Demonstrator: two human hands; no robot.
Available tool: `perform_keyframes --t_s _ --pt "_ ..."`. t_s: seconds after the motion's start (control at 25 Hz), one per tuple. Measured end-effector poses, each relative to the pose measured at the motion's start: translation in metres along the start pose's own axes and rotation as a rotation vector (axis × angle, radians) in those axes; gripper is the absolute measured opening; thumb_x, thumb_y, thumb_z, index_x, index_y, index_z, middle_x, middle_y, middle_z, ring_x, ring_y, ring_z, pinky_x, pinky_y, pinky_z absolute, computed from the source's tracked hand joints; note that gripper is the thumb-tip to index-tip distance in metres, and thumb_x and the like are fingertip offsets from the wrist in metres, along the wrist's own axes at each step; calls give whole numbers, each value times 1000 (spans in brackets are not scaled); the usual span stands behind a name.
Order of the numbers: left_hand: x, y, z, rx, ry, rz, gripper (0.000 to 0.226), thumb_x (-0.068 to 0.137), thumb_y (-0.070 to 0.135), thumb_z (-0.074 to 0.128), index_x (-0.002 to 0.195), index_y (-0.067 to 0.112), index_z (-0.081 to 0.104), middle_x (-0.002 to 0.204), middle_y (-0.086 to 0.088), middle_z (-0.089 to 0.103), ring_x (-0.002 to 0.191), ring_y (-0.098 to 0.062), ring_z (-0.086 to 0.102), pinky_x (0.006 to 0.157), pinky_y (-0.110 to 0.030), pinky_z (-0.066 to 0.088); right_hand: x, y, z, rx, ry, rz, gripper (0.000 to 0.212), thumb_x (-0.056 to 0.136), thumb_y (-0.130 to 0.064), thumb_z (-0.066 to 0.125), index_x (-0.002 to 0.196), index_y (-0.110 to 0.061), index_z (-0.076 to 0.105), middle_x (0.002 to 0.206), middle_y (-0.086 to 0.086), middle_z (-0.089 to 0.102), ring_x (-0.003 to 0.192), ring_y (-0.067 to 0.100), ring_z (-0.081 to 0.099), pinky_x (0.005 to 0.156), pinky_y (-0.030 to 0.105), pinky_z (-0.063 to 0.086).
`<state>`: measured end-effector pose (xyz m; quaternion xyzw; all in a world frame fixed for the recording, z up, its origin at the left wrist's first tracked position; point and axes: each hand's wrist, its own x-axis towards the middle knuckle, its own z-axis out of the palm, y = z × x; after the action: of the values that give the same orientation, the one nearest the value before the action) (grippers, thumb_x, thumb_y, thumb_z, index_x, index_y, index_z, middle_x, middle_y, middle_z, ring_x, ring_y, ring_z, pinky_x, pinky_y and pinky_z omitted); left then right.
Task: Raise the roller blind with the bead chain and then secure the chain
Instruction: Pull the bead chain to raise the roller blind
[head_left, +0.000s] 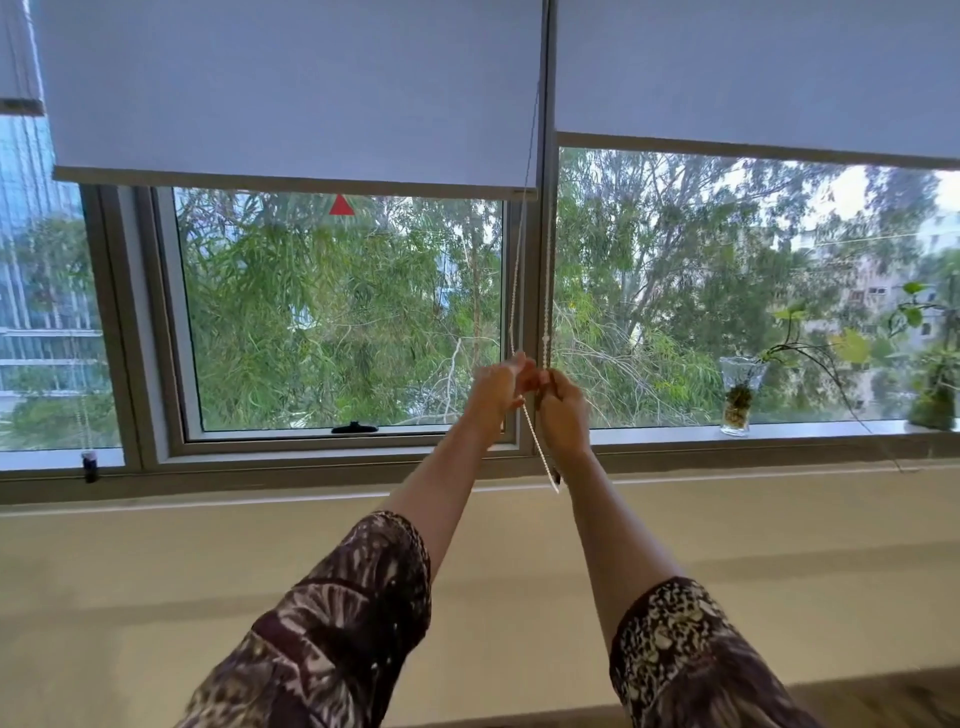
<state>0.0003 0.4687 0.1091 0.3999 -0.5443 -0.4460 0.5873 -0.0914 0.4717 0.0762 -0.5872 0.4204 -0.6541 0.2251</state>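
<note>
Hands are both up in the middle of the frame, right next to each other, working the bead chain (514, 291). The left hand (498, 387) has its fingers curled round the left strand, and the right hand (563, 410) is closed round the right strand just beside it. The two look like they're touching at the fingers, though it's a bit blurry there. Both strands run straight up from the hands in front of the window frame (530, 260). Below the hands the rest of the loop hangs slack, slanting down and right along the right forearm to just over the surface (208, 561) under the window.

The roller blind (291, 93) fills the upper left and centre of the frame. It's only partway up, with its bottom bar sitting a little below the top of the glass and lots of trees showing underneath. A second blind (753, 67) in the upper right sits a touch higher.

Other bits:
- a red triangle (341, 206) on the glass, just under the blind's bottom bar
- a black window handle (354, 428) at the bottom of the middle pane
- a glass vase (737, 395) with a trailing plant, over on the sill (805, 428) at the right, well away from the hands

Both arms have dark patterned sleeves (363, 613).
</note>
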Motion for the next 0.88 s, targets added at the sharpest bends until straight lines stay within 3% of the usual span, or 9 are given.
perform_keyframes --t_s 0.08,0.2,0.28,0.4,0.52,0.64,0.72,0.8,0.88 --pt "8 19 7 -11 8 33 32 97 24 50 113 1 65 118 -20 67 109 -30 64 96 -46 49 -12 8 6 -61 4 -2 26 96 -10 43 82 -16 65 59 -9 52 50 3 41 48 21 29" --pt "15 41 23 9 2 113 24 97 15 51 114 3 63 115 -16 69 101 -25 68 86 -41 53 -33 27 15 -59 -18 24 30 93 -6 42 68 -17 54 50 -10 44 44 2 33 47 25 24" --pt "19 46 31 -19 76 138 24 97 13 50 114 1 63 106 -13 71 83 -20 70 70 -29 56 -43 36 14 -58 -56 32 32 92 -2 41 65 -17 50 53 -9 44 48 6 34 51 28 25" --pt "21 43 34 -7 222 188 24 98 11 50 108 -2 67 83 -8 70 59 -12 64 45 -16 49 -42 33 8 -73 -133 62 30 95 -5 40 70 -12 54 53 -8 42 51 11 34 54 30 27" --pt "23 40 27 41 273 248 20 95 5 52 101 -3 69 69 -1 67 49 -7 63 45 -15 52 -33 19 -2 -80 -257 158 29 99 -15 41 81 -12 63 61 4 55 50 14 45 48 27 35" --pt "20 39 19 116 316 284 18 93 5 54 98 2 71 76 -8 72 50 -7 64 55 -25 58 -15 -1 -16 67 -244 268 28 101 -18 39 109 -4 62 82 12 62 63 14 56 48 16 45" --pt "14 32 15 158 319 285 19 92 3 54 96 9 72 80 -7 72 58 -9 64 58 -25 57 5 -22 -21 118 -194 236 31 102 -22 37 112 -3 60 87 14 63 72 18 58 58 22 48" --pt "5 20 16 206 297 303 22 91 4 53 92 15 72 78 -3 72 63 -11 66 60 -25 56 28 -45 -20 84 -167 165 39 102 -30 36 109 1 60 97 23 67 82 27 63 75 39 55" --pt "-7 8 18 205 258 324 25 91 2 52 87 17 72 71 -2 71 58 -10 66 60 -26 57 47 -70 -13 50 -130 114 43 101 -32 38 110 4 58 102 29 66 83 33 64 85 49 54"
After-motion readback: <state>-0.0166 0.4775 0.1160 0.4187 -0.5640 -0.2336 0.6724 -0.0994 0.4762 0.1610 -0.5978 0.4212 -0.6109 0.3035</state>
